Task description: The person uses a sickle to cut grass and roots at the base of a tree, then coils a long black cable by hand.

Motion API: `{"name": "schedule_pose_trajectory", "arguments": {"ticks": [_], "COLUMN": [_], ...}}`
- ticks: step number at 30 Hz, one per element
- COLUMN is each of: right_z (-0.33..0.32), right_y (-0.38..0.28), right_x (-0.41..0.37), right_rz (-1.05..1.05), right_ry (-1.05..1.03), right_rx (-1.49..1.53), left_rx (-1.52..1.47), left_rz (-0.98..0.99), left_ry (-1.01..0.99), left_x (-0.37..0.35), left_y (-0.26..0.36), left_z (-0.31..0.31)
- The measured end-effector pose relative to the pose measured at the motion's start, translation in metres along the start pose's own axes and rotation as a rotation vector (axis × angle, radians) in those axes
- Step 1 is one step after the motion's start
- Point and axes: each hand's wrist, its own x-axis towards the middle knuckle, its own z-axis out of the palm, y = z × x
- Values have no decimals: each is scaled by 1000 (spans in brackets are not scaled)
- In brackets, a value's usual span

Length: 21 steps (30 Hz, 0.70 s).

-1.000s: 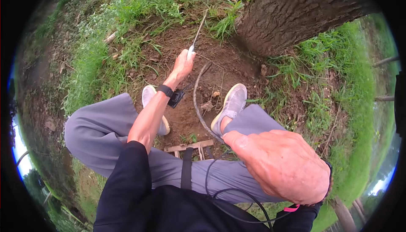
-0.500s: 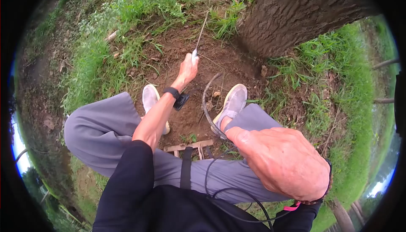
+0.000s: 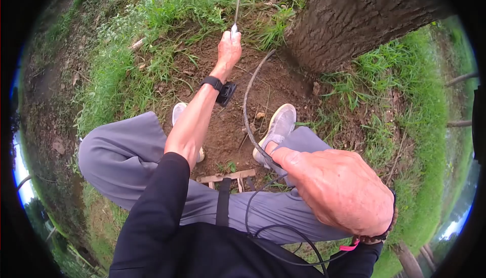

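Stretched far forward, my left hand [image 3: 229,50] is closed around the whitish handle of a thin straight rod [image 3: 238,5], which points away over the grass. A black band with a dark device [image 3: 225,94] sits on that wrist. Close to the camera, my right hand [image 3: 340,189] makes a fist at the base of a slender, curved dark rod [image 3: 246,103]. This rod arches over the bare soil [image 3: 215,121], its far end near the foot of the tree trunk [image 3: 364,14]. My right fingers are mostly hidden under the back of the hand.
Two light shoes [image 3: 281,122] stand apart on the soil. A low wooden frame [image 3: 230,175] with a dark strap [image 3: 223,202] is between my legs. A black cable [image 3: 248,209] loops across my lap. Grass [image 3: 111,75] grows left of the dirt.
My left hand has moved farther forward with the straight rod, which now stands more upright in view. The curved rod's far end has shifted forward and right; my right fist barely moved.
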Motion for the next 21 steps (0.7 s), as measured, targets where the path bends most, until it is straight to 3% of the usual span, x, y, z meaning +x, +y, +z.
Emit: {"name": "schedule_pose_trajectory", "arguments": {"ticks": [2,4,7,8,14,16,19,21], "right_z": [0,2,-2,-3,2,-2,0,0], "right_y": [0,0,2,3,6,5,6,6], "right_x": [2,2,-1,-2,-3,0,2,3], "right_rz": [-31,-33,-6,14,-22,-2,-12,-46], "right_ry": [17,32,-19,-99,-42,-63,-50,-13], "right_rx": [14,14,28,43,80,78,36,-8], "left_rx": [29,151,94,119,112,13,24,154], "left_rz": [-13,-113,-189,-174,-104,1,34,-52], "left_ry": [-53,-299,-339,-325,-192,-26,4,-172], "left_x": [7,-14,-41,-54,-29,-3,22,15], "left_y": [-19,-41,-56,-59,-22,-10,-5,-25], "left_z": [21,20,6,-4,-20,-8,16,28]}}
